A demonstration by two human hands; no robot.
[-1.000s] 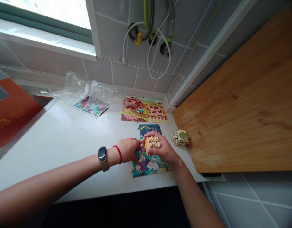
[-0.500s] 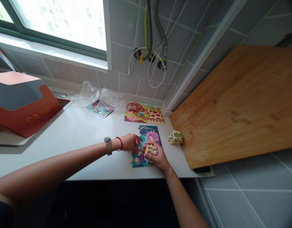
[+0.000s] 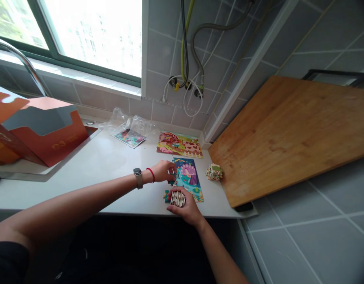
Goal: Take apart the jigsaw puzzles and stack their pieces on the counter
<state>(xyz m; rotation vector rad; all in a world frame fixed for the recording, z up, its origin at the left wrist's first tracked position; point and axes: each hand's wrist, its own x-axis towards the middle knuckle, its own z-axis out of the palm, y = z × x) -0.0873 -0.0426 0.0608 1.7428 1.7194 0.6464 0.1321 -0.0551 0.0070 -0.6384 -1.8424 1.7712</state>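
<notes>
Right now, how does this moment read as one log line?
Left grip: at left edge of peacock puzzle | Right grip: holding stacked puzzle pieces | Farm puzzle: beyond peacock puzzle | Other piece stack: beside wooden board

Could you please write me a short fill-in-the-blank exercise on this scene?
1. The bundle of puzzle pieces is in the ____ hand.
2. The left hand has a ____ bracelet at its wrist.
3. A spotted ____ is printed on the farm picture.
4. Another stack of pieces sits beside the large board, which is made of ____.

Missing words: right; red; cow; wood.
</notes>
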